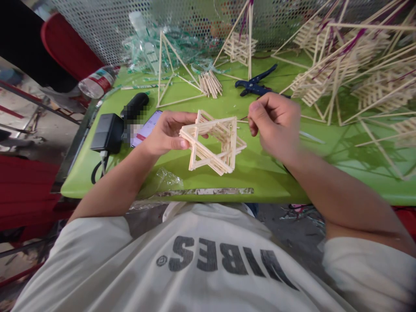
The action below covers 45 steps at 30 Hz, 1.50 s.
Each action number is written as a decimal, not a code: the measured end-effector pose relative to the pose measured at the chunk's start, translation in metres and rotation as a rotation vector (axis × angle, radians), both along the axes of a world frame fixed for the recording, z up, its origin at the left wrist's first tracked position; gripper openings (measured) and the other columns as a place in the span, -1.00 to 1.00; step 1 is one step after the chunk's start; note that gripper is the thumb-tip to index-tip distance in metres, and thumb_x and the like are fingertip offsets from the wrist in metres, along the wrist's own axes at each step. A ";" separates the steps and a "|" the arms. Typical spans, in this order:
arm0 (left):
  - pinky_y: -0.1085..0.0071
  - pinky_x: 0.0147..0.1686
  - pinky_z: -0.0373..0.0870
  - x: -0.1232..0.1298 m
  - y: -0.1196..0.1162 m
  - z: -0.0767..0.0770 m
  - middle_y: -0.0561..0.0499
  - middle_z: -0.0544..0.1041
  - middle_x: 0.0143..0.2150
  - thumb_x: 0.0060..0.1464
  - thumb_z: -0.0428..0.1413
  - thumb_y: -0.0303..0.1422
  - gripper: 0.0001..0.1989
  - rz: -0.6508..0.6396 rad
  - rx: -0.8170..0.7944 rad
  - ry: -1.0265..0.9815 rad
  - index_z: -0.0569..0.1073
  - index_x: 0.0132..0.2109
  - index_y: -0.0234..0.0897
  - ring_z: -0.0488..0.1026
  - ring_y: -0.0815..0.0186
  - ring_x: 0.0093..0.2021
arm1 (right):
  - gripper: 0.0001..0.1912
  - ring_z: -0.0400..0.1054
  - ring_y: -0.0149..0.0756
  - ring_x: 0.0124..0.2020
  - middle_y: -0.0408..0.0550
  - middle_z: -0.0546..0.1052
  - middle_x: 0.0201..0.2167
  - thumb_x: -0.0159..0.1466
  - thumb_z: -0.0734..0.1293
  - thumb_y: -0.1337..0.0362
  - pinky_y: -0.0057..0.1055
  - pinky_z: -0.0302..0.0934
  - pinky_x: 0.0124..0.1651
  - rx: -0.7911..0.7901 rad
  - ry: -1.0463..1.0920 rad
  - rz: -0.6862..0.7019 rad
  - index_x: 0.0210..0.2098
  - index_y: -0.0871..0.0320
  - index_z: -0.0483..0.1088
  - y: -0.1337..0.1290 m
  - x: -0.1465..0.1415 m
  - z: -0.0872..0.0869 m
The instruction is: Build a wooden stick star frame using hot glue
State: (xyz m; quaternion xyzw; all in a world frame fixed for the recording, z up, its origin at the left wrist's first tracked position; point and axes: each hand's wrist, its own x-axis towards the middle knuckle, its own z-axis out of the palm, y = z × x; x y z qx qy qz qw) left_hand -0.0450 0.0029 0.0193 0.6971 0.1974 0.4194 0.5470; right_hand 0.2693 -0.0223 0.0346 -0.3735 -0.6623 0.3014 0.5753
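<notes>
Holding a pale, star-shaped wooden stick frame (212, 160) in the left hand (165, 133), by its 9 o'clock side. Curled narrow in the right hand (277, 123), at 2 o'clock; cannot tell if holding anything. Might tip from one-sided holding, or crack from squeezing.

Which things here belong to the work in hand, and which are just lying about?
Likely in use:
- star-shaped stick frame, in the left hand
- short sticks
- pliers, probably

Apparently just lying about:
- phone
- black power brick
- red-labelled bottle
- crumpled clear plastic
</notes>
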 end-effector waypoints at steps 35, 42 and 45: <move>0.17 0.01 0.77 0.011 -0.003 0.003 -0.08 0.81 -0.15 -0.06 0.69 0.05 -0.46 0.237 0.236 0.129 0.82 -0.05 -0.16 0.74 0.12 -0.16 | -0.71 0.42 -0.21 -0.39 -0.04 0.63 -0.27 0.44 0.64 -0.12 -0.11 0.42 -0.30 0.293 -0.324 0.025 -0.16 -0.08 0.74 -0.006 0.003 0.001; 0.26 -0.11 0.77 0.019 -0.007 0.001 -0.07 0.83 -0.15 -0.08 0.69 0.11 -0.35 0.259 0.477 0.160 0.82 0.05 -0.14 0.76 0.16 -0.20 | -0.75 0.40 -0.23 -0.37 -0.06 0.60 -0.30 0.58 0.52 0.04 -0.15 0.25 -0.27 0.557 -0.575 -0.070 -0.19 0.00 0.68 -0.014 -0.003 -0.005; 0.23 -0.18 0.76 0.023 -0.012 0.002 -0.09 0.83 -0.15 -0.10 0.70 0.07 -0.33 0.248 0.537 0.165 0.81 0.08 -0.15 0.77 0.14 -0.22 | -0.68 0.37 -0.23 -0.36 -0.06 0.58 -0.32 0.63 0.45 0.06 -0.14 0.23 -0.24 0.630 -0.673 -0.134 -0.26 0.02 0.60 -0.016 -0.004 -0.006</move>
